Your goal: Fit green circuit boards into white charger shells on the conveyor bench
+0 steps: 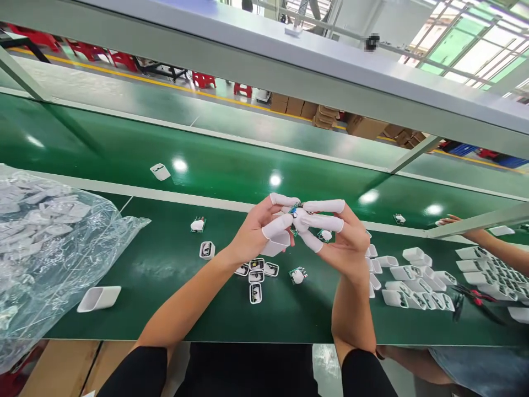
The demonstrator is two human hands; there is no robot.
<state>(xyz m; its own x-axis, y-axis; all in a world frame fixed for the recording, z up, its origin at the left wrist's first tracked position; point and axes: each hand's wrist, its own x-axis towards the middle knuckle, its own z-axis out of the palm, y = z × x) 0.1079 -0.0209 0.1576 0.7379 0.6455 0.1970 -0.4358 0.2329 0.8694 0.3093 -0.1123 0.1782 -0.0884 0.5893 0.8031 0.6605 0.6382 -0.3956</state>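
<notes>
My left hand (258,225) and my right hand (346,237) meet above the green bench, white finger cots on several fingertips. Between their fingertips is a small green circuit board (295,209), partly covered by the fingers. A white plastic housing (278,244) is tucked under the left fingers, its far side hidden. Both hands are closed. Beneath them, several white housings with parts inside (256,276) stand in a cluster. Near these lie a circuit board with a white dome (298,275) and another domed board (325,235), close under the right hand.
A clear plastic bag of white parts (49,220) covers the left side, near an unfilled housing (99,298). Rows of housings (417,281) and pliers (477,296) lie to the right. A co-worker's arm (479,234) reaches in there. A shelf beam (264,60) crosses above.
</notes>
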